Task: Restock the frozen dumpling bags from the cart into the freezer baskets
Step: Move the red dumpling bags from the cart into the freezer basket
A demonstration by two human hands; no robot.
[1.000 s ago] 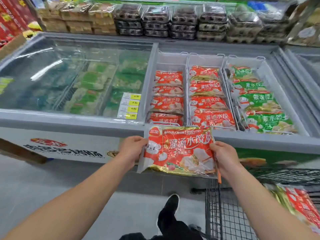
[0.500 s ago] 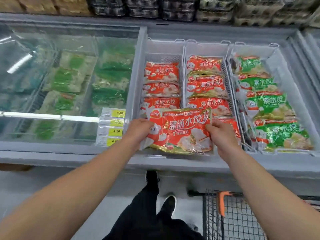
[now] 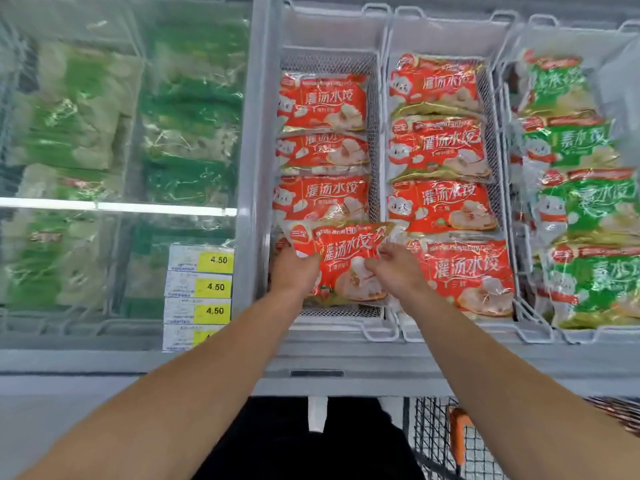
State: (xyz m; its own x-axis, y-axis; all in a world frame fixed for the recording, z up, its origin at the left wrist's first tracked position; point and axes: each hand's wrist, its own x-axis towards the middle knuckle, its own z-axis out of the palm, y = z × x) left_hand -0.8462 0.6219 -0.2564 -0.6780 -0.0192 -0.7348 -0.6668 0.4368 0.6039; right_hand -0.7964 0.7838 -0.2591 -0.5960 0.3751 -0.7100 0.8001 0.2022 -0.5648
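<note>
A red dumpling bag [image 3: 346, 258] lies at the near end of the left white wire basket [image 3: 334, 60], overlapping three red bags behind it. My left hand [image 3: 294, 271] grips its left edge. My right hand [image 3: 394, 268] pinches its right side with curled fingers. The middle basket [image 3: 446, 32] holds several red bags [image 3: 440, 150]. The right basket [image 3: 568, 32] holds green dumpling bags [image 3: 581, 202]. A corner of the black wire cart [image 3: 436, 441] shows at the bottom right.
A closed glass lid [image 3: 121, 133] covers the freezer's left half, with green bags beneath and yellow 4.50 price tags [image 3: 214, 285] at its right edge. The grey freezer rim [image 3: 346, 362] runs across below the baskets. My dark trousers and shoes show underneath.
Both hands carried the red bag from in front of the freezer forward over the rim and down into the near end of the left basket. The view leaned in over the freezer.
</note>
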